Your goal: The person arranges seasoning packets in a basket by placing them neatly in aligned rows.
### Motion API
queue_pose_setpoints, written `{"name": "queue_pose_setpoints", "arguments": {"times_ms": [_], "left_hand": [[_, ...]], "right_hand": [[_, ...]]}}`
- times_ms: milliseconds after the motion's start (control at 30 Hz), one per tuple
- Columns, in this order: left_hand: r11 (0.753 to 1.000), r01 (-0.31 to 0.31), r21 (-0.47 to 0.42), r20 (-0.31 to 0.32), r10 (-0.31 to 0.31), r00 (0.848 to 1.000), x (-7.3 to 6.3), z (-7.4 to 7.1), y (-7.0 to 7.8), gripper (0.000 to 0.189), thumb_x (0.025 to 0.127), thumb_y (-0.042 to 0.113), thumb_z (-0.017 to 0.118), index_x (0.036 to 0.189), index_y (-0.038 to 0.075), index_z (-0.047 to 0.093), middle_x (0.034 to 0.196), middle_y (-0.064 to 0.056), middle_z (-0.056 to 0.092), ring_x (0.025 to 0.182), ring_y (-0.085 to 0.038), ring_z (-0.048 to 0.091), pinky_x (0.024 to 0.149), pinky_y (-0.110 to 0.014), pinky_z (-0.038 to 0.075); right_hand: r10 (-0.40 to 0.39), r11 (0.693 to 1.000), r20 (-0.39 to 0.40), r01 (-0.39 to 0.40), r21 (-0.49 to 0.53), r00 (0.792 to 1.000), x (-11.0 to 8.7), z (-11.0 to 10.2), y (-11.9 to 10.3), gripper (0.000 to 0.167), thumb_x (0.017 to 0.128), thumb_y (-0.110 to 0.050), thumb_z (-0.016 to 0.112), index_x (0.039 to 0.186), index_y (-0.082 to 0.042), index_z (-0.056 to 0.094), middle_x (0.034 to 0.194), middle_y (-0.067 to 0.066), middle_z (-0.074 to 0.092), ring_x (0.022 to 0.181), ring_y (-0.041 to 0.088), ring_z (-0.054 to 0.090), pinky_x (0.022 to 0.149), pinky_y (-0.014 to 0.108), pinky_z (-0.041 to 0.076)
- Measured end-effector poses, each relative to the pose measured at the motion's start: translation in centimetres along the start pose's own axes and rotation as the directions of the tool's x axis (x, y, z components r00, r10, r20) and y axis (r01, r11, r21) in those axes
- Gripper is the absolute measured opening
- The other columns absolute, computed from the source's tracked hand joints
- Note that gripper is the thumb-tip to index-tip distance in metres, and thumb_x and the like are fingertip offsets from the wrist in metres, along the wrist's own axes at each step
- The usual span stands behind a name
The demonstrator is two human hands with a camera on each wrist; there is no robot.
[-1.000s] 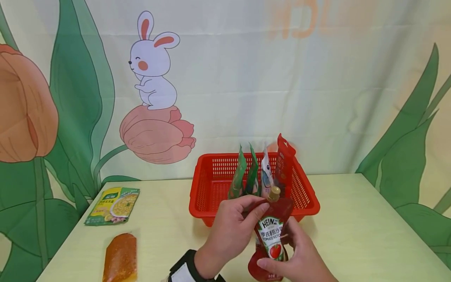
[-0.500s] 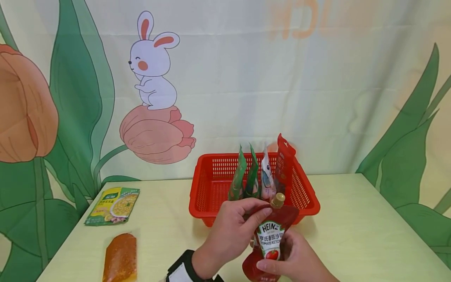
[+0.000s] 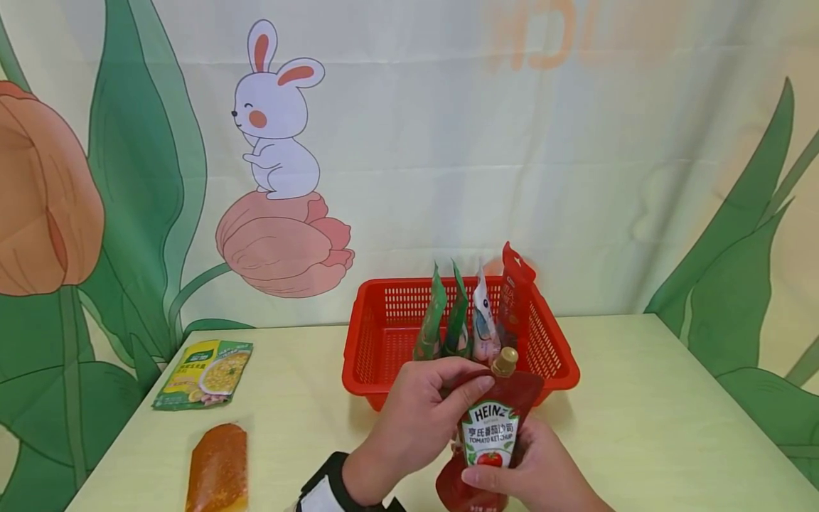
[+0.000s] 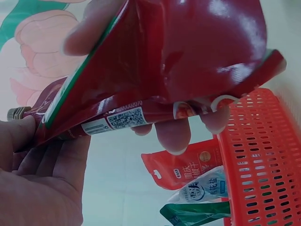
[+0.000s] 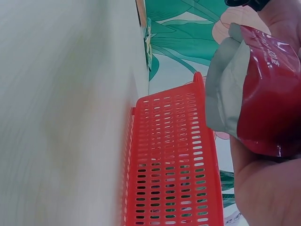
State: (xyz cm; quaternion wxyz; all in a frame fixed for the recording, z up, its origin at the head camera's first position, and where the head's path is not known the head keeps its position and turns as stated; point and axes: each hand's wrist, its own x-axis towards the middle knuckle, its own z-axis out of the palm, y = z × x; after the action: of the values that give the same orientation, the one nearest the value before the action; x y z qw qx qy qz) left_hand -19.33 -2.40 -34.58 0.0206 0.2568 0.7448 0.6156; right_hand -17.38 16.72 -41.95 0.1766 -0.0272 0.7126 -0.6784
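Both hands hold a dark red tomato ketchup pouch [image 3: 489, 427] with a gold cap, in front of the red basket [image 3: 384, 387]. My left hand [image 3: 419, 419] pinches its upper left edge close to the cap. Lower down, my right hand [image 3: 537, 473] grips the right side, its thumb across the label's foot. The label faces the head camera, and the pouch's top leans slightly right. In the left wrist view, the pouch [image 4: 164, 56] shows a side fold with a printed code. The right wrist view shows its creased silvery base [image 5: 230, 84].
Several packets stand upright in the basket's right half: a red one [image 3: 515, 302], a white one [image 3: 484, 320] and green ones [image 3: 433, 320]. On the table's left lie a yellow-green soup packet [image 3: 205, 375] and an orange-brown packet [image 3: 219, 466]. A printed cloth [image 3: 409, 163] hangs behind.
The pouch has turned so its label faces the head camera more squarely. Its cap has shifted slightly right and down, its base slightly left. Both hands keep hold of it.
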Motion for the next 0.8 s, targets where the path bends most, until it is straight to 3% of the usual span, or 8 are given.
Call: {"name": "queue_pose_setpoints", "arguments": {"times_ms": [167, 467, 800], "left_hand": [[1.0, 0.007, 0.006, 0.009, -0.007, 1.0, 0.2, -0.2, 0.1, 0.023, 0.1, 0.024, 0.067, 0.118, 0.014, 0.077, 0.11, -0.003, 0.078, 0.102, -0.019, 0.067, 0.082, -0.023, 0.06], [0.998, 0.065, -0.001, 0.038, -0.065, 0.997, 0.8, -0.9, -0.3, 0.026, 0.101, 0.025, 0.064, 0.12, 0.012, 0.076, 0.112, -0.006, 0.078, 0.101, -0.019, 0.066, 0.083, -0.029, 0.061], [0.992, 0.114, -0.055, -0.003, -0.114, 0.993, 1.7, -1.2, -1.3, 0.026, 0.101, 0.028, 0.065, 0.119, 0.013, 0.076, 0.107, -0.008, 0.078, 0.096, -0.021, 0.069, 0.081, -0.035, 0.063]], "right_hand": [[-0.021, 1.0, -0.018, 0.021, 0.012, 1.0, 0.1, 0.2, 0.0, 0.076, 0.084, -0.026, 0.085, 0.148, -0.012, 0.045, 0.135, 0.01, 0.066, 0.118, 0.024, 0.065, 0.103, 0.041, 0.056], [-0.034, 0.999, -0.096, 0.032, -0.03, 0.995, 0.8, 0.8, 0.2, 0.082, 0.079, -0.037, 0.088, 0.146, -0.016, 0.046, 0.135, 0.007, 0.065, 0.114, 0.024, 0.066, 0.101, 0.046, 0.057], [-0.172, 0.983, -0.14, 0.16, -0.092, 0.975, 1.9, 1.2, 0.8, 0.072, 0.08, -0.037, 0.088, 0.14, -0.018, 0.053, 0.131, 0.005, 0.068, 0.116, 0.026, 0.067, 0.099, 0.047, 0.058]]}}
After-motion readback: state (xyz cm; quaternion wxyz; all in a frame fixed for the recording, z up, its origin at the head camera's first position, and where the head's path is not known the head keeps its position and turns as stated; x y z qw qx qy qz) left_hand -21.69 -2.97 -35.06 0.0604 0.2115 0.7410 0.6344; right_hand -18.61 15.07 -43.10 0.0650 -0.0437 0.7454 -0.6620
